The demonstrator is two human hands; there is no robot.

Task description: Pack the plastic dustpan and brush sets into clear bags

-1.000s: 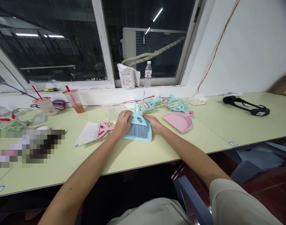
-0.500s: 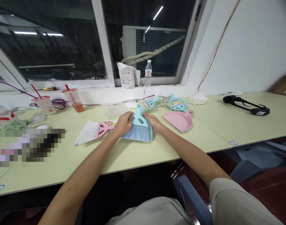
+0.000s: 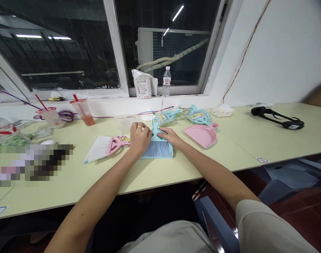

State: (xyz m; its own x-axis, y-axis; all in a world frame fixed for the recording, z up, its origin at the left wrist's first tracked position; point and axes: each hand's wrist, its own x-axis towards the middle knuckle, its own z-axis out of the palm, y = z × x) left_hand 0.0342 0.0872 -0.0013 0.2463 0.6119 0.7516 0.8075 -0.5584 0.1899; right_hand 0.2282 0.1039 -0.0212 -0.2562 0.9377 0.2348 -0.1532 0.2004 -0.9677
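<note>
- A pale yellow table (image 3: 194,168) stands against a white wall, below a dark window (image 3: 71,45).
- Closest in, at the lower right, is a blue-grey chair (image 3: 215,221).
- On the table in front of the person, a light blue brush (image 3: 158,149) lies over a matching blue dustpan (image 3: 170,155), handle pointing away and bristles toward the person.
- The left hand (image 3: 141,138), wearing a ring, bends its fingers at the brush's left side; I cannot tell whether they grip it.
- The right hand (image 3: 171,137) has its fingertips on the brush's right shoulder; whether they pinch it, I cannot tell.
- Left of the hands lies a pink brush with white bristles (image 3: 104,149); to their right, a pink dustpan (image 3: 202,135).
- Behind are wrapped blue sets (image 3: 198,116), and to the left two cups with red straws (image 3: 83,112).
- Farthest, on the sill, a water bottle (image 3: 166,82) stands beside a white package (image 3: 143,84).
</note>
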